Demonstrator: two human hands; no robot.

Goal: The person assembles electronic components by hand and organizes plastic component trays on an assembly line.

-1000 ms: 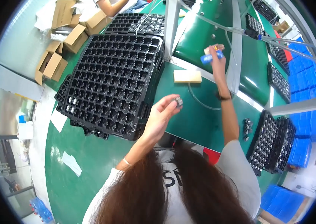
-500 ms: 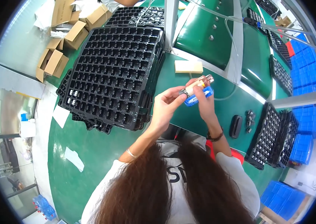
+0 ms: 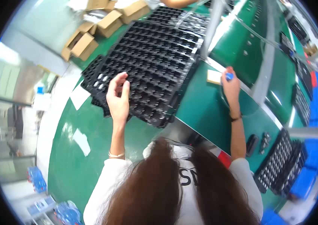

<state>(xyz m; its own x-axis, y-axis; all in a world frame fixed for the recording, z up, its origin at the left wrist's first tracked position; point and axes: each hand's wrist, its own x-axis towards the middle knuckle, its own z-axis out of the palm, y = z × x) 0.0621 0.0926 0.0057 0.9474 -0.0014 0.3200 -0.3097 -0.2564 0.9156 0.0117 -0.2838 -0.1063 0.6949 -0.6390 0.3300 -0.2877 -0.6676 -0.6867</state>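
Note:
My left hand (image 3: 118,99) is over the near-left part of a large black cavity tray (image 3: 147,67). Its fingers are curved and stand apart from the thumb, and nothing shows between them. Beside it, several small silver-white parts (image 3: 100,80) sit in the tray's left pockets. My right hand (image 3: 231,88) is closed round a small blue object (image 3: 229,76) at the far side of the green table (image 3: 204,101). Most of that object is hidden by my fingers. A pale yellow block (image 3: 213,77) lies just left of my right hand.
Filled black trays (image 3: 277,161) lie at right, near a black oblong case (image 3: 252,145) and loose metal parts (image 3: 264,141). A grey post (image 3: 212,30) rises beyond the big tray. Open cardboard boxes (image 3: 84,47) stand far left. Green belts (image 3: 237,41) run behind.
My hands have parted: the left has swung left over the tray, and the right has moved away toward the yellow block with the blue object. The whole view has shifted.

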